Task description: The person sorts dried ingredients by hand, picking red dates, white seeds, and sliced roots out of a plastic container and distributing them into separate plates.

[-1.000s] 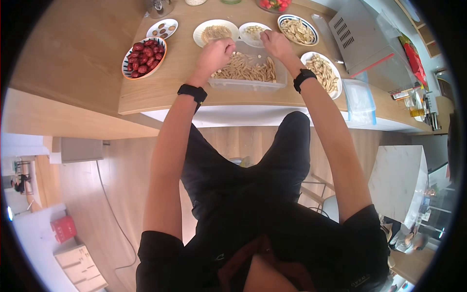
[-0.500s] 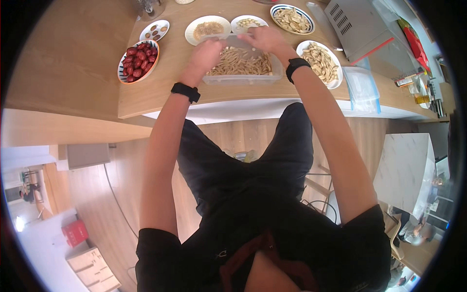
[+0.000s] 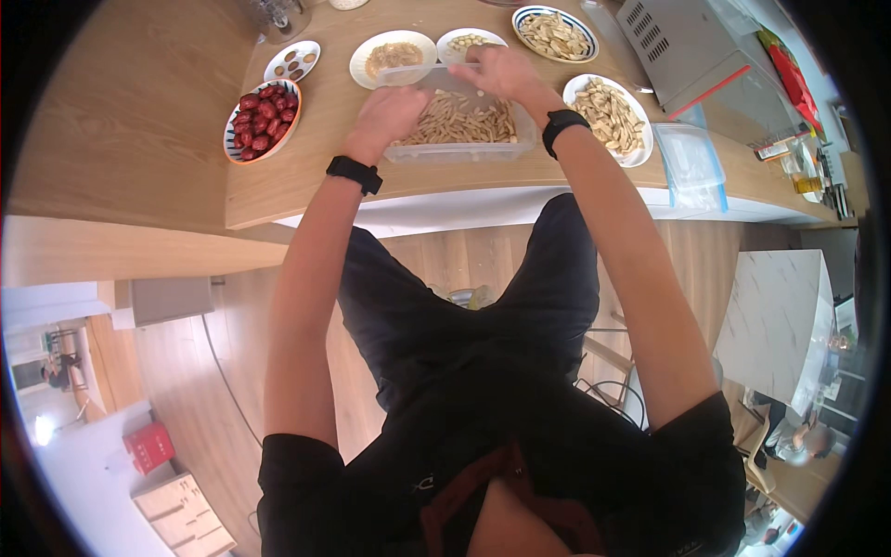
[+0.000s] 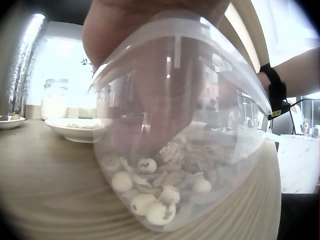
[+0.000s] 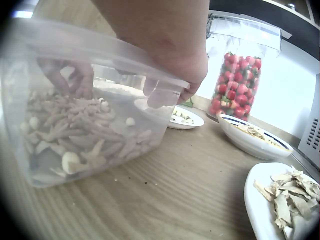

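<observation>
A clear plastic box holds pale finger-shaped dried pieces and several round cream lotus seeds. My left hand reaches over the left side into the box. Its bent fingers come down onto the pieces in the right wrist view; I cannot tell whether they pinch one. At the far right corner my right hand grips the rim, with a finger showing through the wall in the right wrist view. Beyond it stands a small white plate of pale seeds.
A bowl of red dates and a spotted oval dish lie left. Behind is a plate of beige bits. At right are two dishes of dried slices, a zip bag and a grey appliance. Strawberries fill a jar.
My left hand has gone from above the box down into it. The right hand has moved from beside the small plate onto the box's far rim. The head view has shifted slightly.
</observation>
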### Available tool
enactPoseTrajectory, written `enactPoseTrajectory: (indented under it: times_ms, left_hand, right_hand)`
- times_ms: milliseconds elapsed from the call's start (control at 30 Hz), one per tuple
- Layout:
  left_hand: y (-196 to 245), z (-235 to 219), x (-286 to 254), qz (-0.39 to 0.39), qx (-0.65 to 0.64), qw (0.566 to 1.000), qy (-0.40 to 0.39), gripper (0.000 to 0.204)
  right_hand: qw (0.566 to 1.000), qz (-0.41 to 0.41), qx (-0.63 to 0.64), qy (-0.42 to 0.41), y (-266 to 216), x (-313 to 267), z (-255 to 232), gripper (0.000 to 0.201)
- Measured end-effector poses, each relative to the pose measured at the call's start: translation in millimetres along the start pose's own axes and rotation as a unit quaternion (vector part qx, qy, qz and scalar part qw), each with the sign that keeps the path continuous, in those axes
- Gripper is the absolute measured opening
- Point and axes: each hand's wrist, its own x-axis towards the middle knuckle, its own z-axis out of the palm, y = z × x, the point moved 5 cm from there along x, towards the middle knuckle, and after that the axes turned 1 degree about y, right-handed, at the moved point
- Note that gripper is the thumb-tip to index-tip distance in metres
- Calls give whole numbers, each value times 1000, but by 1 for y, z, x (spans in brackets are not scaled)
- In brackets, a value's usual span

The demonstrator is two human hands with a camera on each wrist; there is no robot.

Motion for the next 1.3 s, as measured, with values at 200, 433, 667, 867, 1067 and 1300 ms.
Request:
enactPoseTrajectory:
  times_ms: [200,433,667,867,1067,1300]
  left_hand:
    - [-1,-2,0,1,-22,1000,11,15]
    - [-4,5,2,-6,-30,999,36,6]
    - [-1,-6,1,-18,-74,997,31,5]
    - [-6,-2,3,-37,-137,990,26,8]
    - [-3,-1,2,1,-100,995,18,15]
    - [-3,-6,1,-36,-102,994,4,22]
  right_hand:
    - [965,-119,62,226,-9,-7,-25,23]
    - [973,-184,-137,3,-41,-43,-11,15]
    - [967,-156,-162,-117,-18,-33,19,25]
    - [984,-146,-72,-66,-26,-35,5,20]
    - [959,-98,214,154,-12,-18,-29,15]
    - [969,-8,136,206,38,29,-16,16]
